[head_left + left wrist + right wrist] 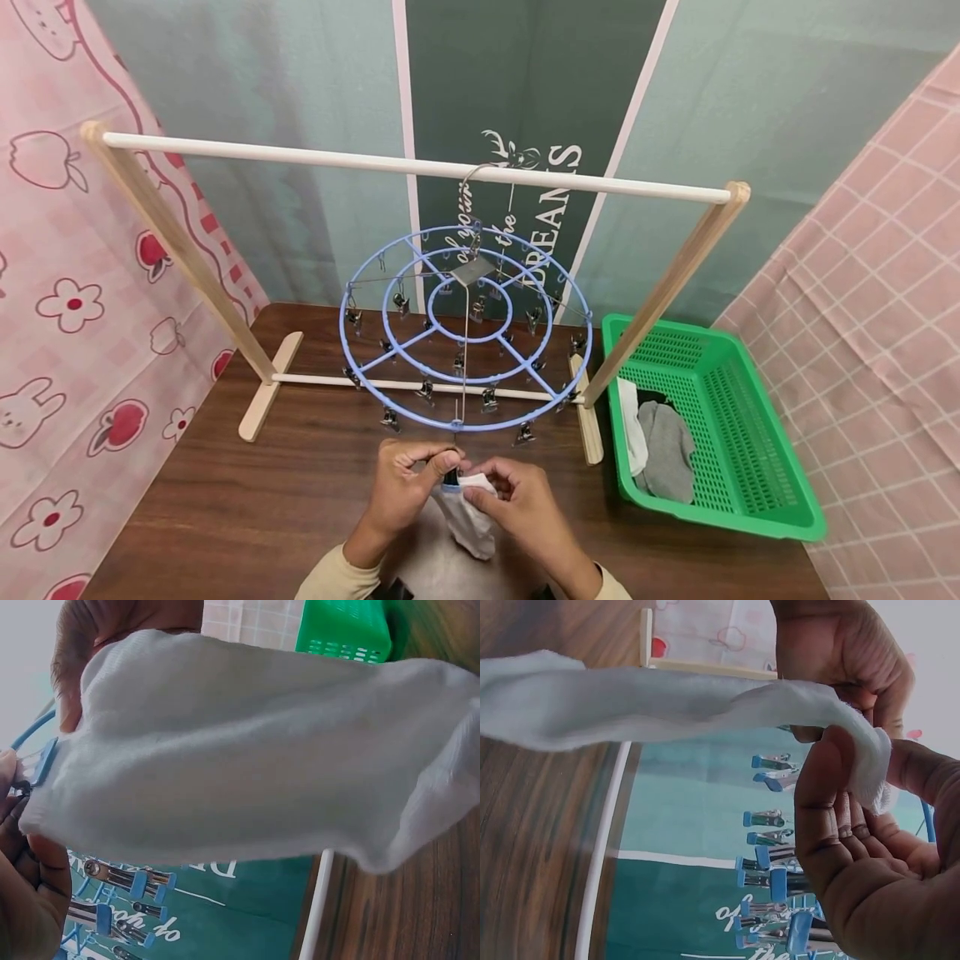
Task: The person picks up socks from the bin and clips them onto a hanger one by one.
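Note:
A white sock [471, 525] hangs below the front rim of the round blue clip hanger [347, 358], its opening at the top. My left hand [405, 487] pinches a metal clip [451, 477] with blue tips; in the left wrist view the clip's blue tip [46, 761] lies over the sock's cuff edge. My right hand [528, 504] pinches the cuff between thumb and fingers, just right of the clip. In the right wrist view the sock [660, 705] stretches away from the right fingers, and a fold of cuff shows between them.
The hanger hooks over the white rod [300, 157] of a wooden stand, with several other clips dangling round it. At right, a green basket [750, 400] holds a grey sock [666, 450] and white and black fabric. Curtains surround the brown table [187, 517].

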`<move>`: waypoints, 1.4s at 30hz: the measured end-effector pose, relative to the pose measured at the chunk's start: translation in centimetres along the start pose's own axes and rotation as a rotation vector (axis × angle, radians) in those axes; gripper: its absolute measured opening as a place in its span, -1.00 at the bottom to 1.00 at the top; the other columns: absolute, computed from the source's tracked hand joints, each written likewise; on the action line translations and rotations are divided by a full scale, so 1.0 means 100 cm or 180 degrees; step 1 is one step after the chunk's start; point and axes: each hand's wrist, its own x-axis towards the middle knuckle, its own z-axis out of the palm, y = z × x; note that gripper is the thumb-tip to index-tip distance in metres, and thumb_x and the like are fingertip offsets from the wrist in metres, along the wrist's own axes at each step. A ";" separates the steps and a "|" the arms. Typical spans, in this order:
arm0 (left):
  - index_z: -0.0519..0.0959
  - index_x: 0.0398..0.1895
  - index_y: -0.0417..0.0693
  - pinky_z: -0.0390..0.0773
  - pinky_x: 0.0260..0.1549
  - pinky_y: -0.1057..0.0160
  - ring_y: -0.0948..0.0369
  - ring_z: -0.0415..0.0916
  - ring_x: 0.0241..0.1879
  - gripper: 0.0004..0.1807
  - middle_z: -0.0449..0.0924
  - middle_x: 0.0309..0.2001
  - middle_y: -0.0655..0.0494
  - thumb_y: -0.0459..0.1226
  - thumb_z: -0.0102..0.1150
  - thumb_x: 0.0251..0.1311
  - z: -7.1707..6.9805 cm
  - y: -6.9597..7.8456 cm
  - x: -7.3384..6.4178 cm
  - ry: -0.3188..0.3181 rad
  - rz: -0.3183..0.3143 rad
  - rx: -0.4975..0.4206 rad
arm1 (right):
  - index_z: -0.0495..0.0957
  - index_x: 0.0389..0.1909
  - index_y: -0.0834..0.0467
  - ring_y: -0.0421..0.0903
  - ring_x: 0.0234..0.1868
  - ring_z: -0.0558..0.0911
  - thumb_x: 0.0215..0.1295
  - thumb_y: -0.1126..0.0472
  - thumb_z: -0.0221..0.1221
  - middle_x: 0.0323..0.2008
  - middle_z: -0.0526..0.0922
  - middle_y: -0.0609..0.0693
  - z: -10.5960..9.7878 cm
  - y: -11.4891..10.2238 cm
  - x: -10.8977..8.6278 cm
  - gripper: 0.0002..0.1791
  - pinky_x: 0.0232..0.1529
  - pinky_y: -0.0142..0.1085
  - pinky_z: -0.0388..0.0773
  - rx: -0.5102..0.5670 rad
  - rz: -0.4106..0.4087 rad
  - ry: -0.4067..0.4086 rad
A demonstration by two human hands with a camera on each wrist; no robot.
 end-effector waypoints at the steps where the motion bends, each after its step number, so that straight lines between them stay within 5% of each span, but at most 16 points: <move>1: 0.64 -0.43 -0.44 0.63 -0.43 0.32 0.10 0.69 -0.47 -0.82 0.68 -0.52 -0.16 -0.74 0.18 -0.04 0.000 0.000 0.000 0.0009 -0.0006 -0.0003 | 0.62 -0.29 0.32 -0.33 -0.49 0.55 0.11 0.34 0.36 -0.45 0.68 0.06 0.001 0.000 0.000 -0.83 -0.47 -0.42 0.57 0.0022 0.0036 0.0019; 14: 0.63 -0.37 -0.44 0.63 -0.37 0.33 0.09 0.69 -0.43 -0.83 0.69 -0.48 -0.13 -0.72 0.16 0.01 -0.002 0.002 -0.002 0.0013 -0.0138 -0.0016 | 0.56 -0.24 0.40 -0.25 -0.38 0.64 0.11 0.38 0.34 -0.35 0.69 0.22 0.006 -0.001 0.001 -0.77 -0.35 -0.40 0.62 0.0441 0.0233 0.0037; 28: 0.60 -0.33 -0.42 0.62 -0.38 0.35 0.09 0.68 -0.44 -0.82 0.68 -0.49 -0.16 -0.72 0.11 0.05 -0.005 0.002 -0.005 0.0022 -0.0299 -0.0144 | 0.58 -0.27 0.39 -0.27 -0.48 0.58 0.09 0.38 0.36 -0.44 0.65 0.11 -0.003 0.002 -0.001 -0.78 -0.47 -0.47 0.54 0.0305 0.0390 0.0104; 42: 0.53 -0.34 -0.54 0.54 -0.56 0.41 0.28 0.63 -0.47 -0.93 0.63 -0.52 -0.23 -0.65 0.05 0.17 -0.010 0.002 -0.005 0.0385 -0.0758 -0.0547 | 0.58 -0.25 0.41 -0.18 -0.41 0.65 0.15 0.36 0.32 -0.40 0.67 0.16 -0.023 0.006 -0.004 -0.79 -0.38 -0.34 0.63 0.0274 0.0373 0.0169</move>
